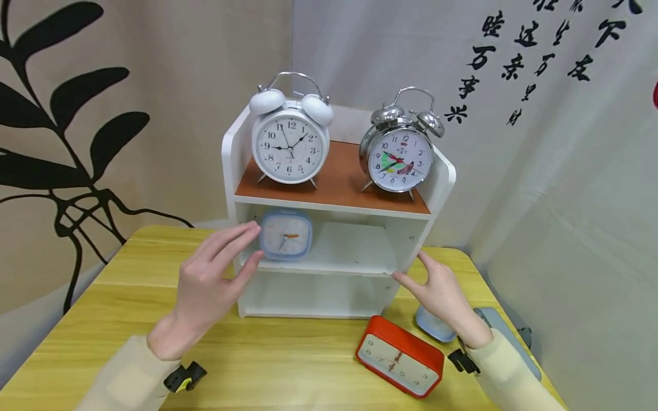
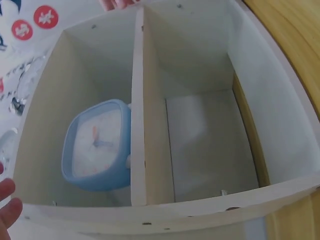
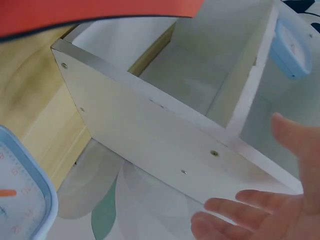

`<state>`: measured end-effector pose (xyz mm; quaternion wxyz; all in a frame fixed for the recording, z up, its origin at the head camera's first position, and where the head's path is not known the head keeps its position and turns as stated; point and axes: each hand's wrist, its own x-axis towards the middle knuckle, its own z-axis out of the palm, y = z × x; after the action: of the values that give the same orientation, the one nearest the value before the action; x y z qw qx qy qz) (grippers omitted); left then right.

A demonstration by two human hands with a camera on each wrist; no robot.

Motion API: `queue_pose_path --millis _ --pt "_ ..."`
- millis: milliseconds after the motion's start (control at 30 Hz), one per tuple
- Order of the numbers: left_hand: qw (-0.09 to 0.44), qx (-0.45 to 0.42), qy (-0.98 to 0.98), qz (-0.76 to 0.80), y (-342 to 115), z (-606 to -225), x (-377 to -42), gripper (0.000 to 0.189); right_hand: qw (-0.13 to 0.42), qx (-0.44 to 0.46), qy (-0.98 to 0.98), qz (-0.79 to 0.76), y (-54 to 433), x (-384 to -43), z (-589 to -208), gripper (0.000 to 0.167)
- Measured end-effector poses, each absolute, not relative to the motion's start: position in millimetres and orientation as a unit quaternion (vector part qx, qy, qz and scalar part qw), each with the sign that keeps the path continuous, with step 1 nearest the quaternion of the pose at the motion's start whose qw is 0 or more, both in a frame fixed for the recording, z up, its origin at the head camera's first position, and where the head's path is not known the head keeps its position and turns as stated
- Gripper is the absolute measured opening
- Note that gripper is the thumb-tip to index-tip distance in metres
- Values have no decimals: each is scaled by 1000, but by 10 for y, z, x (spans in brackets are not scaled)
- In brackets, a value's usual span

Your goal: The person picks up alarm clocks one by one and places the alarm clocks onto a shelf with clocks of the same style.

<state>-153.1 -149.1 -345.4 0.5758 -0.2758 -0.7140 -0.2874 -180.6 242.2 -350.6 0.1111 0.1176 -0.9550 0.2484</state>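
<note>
A small white shelf unit [image 1: 331,208] stands on the table, with a light-blue alarm clock [image 1: 286,234] at the left of its middle level. Just left of that clock is my left hand [image 1: 208,279], fingers extended and thumb apart, holding nothing. At the unit's right side is my right hand [image 1: 444,291], its thumb by the front edge and its fingers along the outer side panel [image 3: 145,122]. In the left wrist view, the blue clock [image 2: 97,145] sits upright against the shelf board, and only fingertips [image 2: 7,200] of the left hand show at the edge.
On the brown top level stand a white twin-bell alarm clock [image 1: 291,145] and a silver one [image 1: 401,160]. A red rectangular clock [image 1: 401,357] lies on the table in front, near another light-blue clock [image 1: 434,325] and a grey-blue flat object [image 1: 514,342]. Curtains [image 1: 216,114] hang behind.
</note>
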Motion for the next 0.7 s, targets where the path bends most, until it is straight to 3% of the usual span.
queue_pose_path --millis 133,400,600,700 --pt "588 -237 -692 -345 -1523 -3511 -1520 42 105 102 -959 243 2481 -1723 -3455 78" --pt "576 -207 -689 -389 -1603 -3616 -1477 51 104 98 -963 228 2601 -1659 -3488 80" --pt "539 -155 -698 -445 -1656 -3649 -1449 36 112 89 -966 216 2730 -1643 -3525 77" --pt "512 -123 -706 -474 -1686 -3668 -1424 48 107 79 -967 216 2789 -1626 -3554 77"
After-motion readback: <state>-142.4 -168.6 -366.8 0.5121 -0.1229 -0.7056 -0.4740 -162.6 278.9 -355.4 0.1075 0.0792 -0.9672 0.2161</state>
